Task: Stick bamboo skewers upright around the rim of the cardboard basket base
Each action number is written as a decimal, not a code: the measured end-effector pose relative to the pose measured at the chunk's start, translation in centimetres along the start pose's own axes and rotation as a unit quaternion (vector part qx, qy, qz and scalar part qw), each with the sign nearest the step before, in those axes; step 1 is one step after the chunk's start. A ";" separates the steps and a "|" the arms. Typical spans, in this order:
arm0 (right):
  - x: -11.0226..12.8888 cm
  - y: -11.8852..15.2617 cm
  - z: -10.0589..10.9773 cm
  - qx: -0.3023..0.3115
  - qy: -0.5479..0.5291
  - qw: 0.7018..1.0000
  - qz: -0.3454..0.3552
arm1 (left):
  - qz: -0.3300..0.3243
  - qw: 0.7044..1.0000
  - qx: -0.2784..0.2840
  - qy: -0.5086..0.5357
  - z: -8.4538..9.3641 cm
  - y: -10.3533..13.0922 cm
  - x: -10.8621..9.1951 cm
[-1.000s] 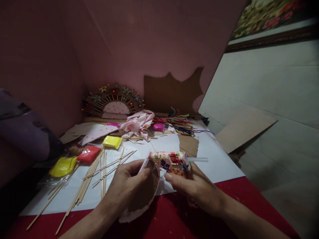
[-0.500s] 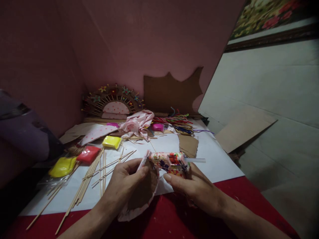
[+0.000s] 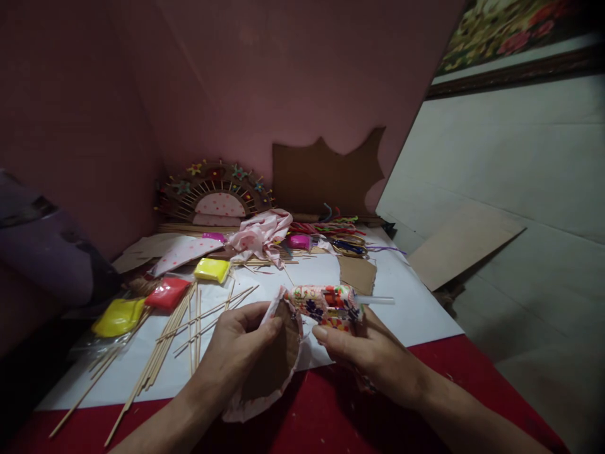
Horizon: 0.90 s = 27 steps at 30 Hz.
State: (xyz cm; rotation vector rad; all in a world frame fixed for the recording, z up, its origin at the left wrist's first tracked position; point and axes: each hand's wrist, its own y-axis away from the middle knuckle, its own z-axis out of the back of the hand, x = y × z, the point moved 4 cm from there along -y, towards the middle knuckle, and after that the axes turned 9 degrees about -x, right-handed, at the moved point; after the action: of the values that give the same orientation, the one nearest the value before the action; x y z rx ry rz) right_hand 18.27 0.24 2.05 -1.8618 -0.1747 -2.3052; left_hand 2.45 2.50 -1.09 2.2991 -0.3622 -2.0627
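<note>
The left hand (image 3: 243, 343) pinches a piece of cardboard (image 3: 271, 362) with pink cloth (image 3: 255, 408) round its rim. The right hand (image 3: 366, 347) grips a flowery glue gun (image 3: 312, 307), its tip close by the cardboard's top. Both are above the front edge of the white paper (image 3: 411, 318). The gun is a tiny bit higher than before; the cardboard has hardly moved.

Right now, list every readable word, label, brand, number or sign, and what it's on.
No readable text.
Glue gun in the right hand: colourful floral print; any lettering is too blurred to read.
Red packet and farther yellow packet: no lettering I can make out.
Scissors: too small to tell.
</note>
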 end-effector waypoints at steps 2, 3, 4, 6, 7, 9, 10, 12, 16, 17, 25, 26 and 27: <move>-0.1 -0.1 0.0 -0.001 -0.001 1.000 -0.002 | -0.007 1.000 0.007 -0.005 0.0 0.0 0.0; -0.1 -0.1 0.0 0.000 -0.002 1.000 -0.002 | -0.013 1.000 0.008 -0.009 0.0 -0.1 0.0; -0.2 -0.1 0.0 0.002 -0.003 1.000 -0.002 | -0.018 1.000 0.006 -0.015 0.0 -0.1 0.0; -0.2 -0.1 -0.1 0.007 -0.002 1.000 -0.007 | -0.027 0.999 -0.003 -0.024 0.1 -0.2 0.0; -0.2 0.0 -0.1 0.008 0.001 1.000 -0.012 | -0.029 0.999 -0.005 -0.025 0.2 -0.2 -0.1; -0.2 0.0 -0.2 0.009 0.007 1.000 -0.014 | -0.021 1.000 -0.005 -0.015 0.2 -0.2 -0.2; -0.1 0.1 -0.1 0.006 0.011 1.000 -0.010 | -0.014 1.000 -0.002 -0.006 0.2 -0.2 -0.2; 0.0 0.1 -0.1 0.001 0.014 1.000 0.002 | 0.002 1.000 0.002 0.012 0.1 -0.1 -0.3; -0.1 0.1 0.0 0.000 0.002 1.000 -0.005 | 0.015 1.000 0.010 0.024 -0.1 -0.1 -0.4; -0.2 0.1 -0.1 0.004 0.001 1.000 -0.008 | 0.013 1.000 0.013 0.020 -0.2 -0.1 -0.3; -0.3 0.1 -0.2 0.013 0.009 1.000 -0.015 | -0.013 1.000 0.016 -0.014 0.0 0.0 0.0; -0.2 0.1 -0.2 0.008 0.006 1.000 -0.013 | -0.013 1.000 0.016 -0.010 0.0 0.0 0.0; -0.1 0.1 -0.1 0.004 0.001 1.000 -0.013 | -0.012 1.000 0.016 -0.006 0.0 0.0 -0.1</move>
State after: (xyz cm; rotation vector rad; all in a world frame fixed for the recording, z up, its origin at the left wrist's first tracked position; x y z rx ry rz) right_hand 18.17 0.14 1.88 -1.8635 -0.2080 -2.3209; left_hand 2.46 2.55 -1.01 2.3203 -0.3728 -2.0978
